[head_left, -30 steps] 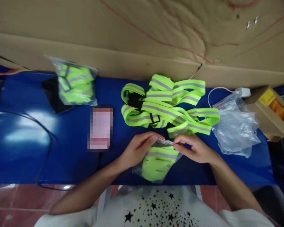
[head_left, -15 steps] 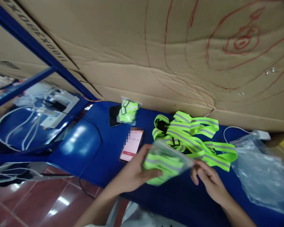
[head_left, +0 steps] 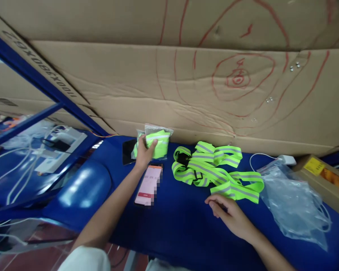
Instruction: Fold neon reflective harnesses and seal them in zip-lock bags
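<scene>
My left hand (head_left: pixel 145 152) is closed round a clear zip bag (head_left: pixel 159 145) with a folded neon-green reflective strap inside. It is at the back of the blue table, over a second bagged strap (head_left: pixel 135 149) that is mostly hidden behind the hand. My right hand (head_left: pixel 224 211) hovers low over the table with its fingers curled together, and I see nothing in it. Just beyond it lies a loose heap of neon-green reflective straps (head_left: pixel 223 173) with grey stripes and black buckles.
A lit phone (head_left: pixel 149 184) lies left of the straps, and a dark phone (head_left: pixel 127 152) is behind it. Clear plastic bags (head_left: pixel 293 203) lie on the right beside a white adapter (head_left: pixel 287 160) and a cardboard box (head_left: pixel 324 180). A cardboard wall (head_left: pixel 124 75) stands behind.
My left hand has carried the bagged strap away from me and leftward to the other bag at the back. My right hand has let go of the bag's edge.
</scene>
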`<state>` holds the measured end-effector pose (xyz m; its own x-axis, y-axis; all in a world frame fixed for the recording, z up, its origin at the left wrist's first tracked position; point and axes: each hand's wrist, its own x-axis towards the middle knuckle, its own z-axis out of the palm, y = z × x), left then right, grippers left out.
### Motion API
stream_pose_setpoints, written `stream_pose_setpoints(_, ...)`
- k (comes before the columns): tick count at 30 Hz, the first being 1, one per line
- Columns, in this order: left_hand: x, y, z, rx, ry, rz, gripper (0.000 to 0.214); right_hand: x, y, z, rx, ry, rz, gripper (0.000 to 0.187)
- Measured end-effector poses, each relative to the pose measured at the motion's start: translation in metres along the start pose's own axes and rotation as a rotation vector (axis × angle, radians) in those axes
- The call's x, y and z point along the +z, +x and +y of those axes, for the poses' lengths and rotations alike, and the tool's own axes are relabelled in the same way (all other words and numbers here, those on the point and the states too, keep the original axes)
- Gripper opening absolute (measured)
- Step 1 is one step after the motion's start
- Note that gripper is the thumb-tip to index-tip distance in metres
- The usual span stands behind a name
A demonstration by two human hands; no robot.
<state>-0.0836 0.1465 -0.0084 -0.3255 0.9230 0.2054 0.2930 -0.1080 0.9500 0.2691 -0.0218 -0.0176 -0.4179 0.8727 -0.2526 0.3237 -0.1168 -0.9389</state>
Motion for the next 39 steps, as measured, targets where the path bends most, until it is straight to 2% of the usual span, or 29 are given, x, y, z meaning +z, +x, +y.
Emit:
stream_pose_setpoints(2,0.001,0.003,-0.008,0.043,0.047,0.055,0.082,-0.002,0.000,-0.002,-0.030,-0.054,0.000,0.039)
stream_pose_setpoints(4,-0.003,0.001,-0.007,0.095,0.103,0.112,0.086,-0.003,0.000,-0.003,-0.065,-0.136,0.000,0.034)
stream_pose_setpoints(6,-0.008,-0.009,0.005,0.212,0.219,0.145,0.079,-0.003,0.000,-0.002,-0.122,-0.240,-0.001,0.029)
stream_pose_setpoints(7,-0.009,-0.016,0.014,0.320,0.331,0.136,0.070,-0.003,-0.001,-0.002,-0.157,-0.295,-0.008,0.028)
stream_pose_setpoints(8,-0.008,-0.025,0.024,0.425,0.431,0.064,0.057,-0.003,-0.001,-0.001,-0.188,-0.347,-0.020,0.027)
stream_pose_setpoints(10,0.002,-0.044,0.046,0.485,0.442,-0.150,0.028,-0.003,-0.001,0.001,-0.228,-0.429,-0.046,0.028)
stream_pose_setpoints(11,0.010,-0.053,0.057,0.505,0.437,-0.324,0.023,-0.004,-0.001,0.002,-0.239,-0.455,-0.055,0.028)
stream_pose_setpoints(12,0.020,-0.061,0.067,0.550,0.438,-0.535,0.027,-0.004,-0.001,0.002,-0.243,-0.472,-0.058,0.028)
stream_pose_setpoints(13,0.031,-0.068,0.075,0.619,0.470,-0.679,0.033,-0.004,0.000,0.002,-0.245,-0.479,-0.057,0.027)
stream_pose_setpoints(15,0.051,-0.074,0.086,0.742,0.617,-0.787,0.039,-0.005,0.003,0.002,-0.250,-0.483,-0.051,0.026)
stream_pose_setpoints(17,0.063,-0.071,0.090,0.777,0.756,-0.805,0.044,-0.006,0.005,0.002,-0.251,-0.476,-0.043,0.025)
stream_pose_setpoints(19,0.066,-0.062,0.089,0.732,0.841,-0.789,0.044,-0.007,0.006,0.001,-0.252,-0.468,-0.038,0.025)
stream_pose_setpoints(24,0.054,-0.046,0.072,0.576,0.957,-0.826,0.052,-0.008,0.006,0.003,-0.266,-0.476,-0.061,0.025)
stream_pose_setpoints(27,0.050,-0.041,0.062,0.566,0.943,-0.843,0.052,-0.007,0.006,0.005,-0.286,-0.497,-0.056,0.025)
stream_pose_setpoints(31,0.043,-0.030,0.058,0.595,0.882,-0.871,0.037,-0.006,0.005,0.004,-0.297,-0.513,-0.049,0.025)
stream_pose_setpoints(35,0.036,-0.026,0.057,0.643,0.903,-0.789,0.062,-0.004,0.005,0.003,-0.298,-0.534,-0.055,0.026)
stream_pose_setpoints(37,0.036,-0.027,0.055,0.712,0.949,-0.849,0.081,-0.003,0.007,0.005,-0.302,-0.545,-0.053,0.026)
stream_pose_setpoints(39,0.038,-0.027,0.053,0.760,0.987,-0.937,0.087,-0.003,0.008,0.007,-0.307,-0.556,-0.053,0.026)
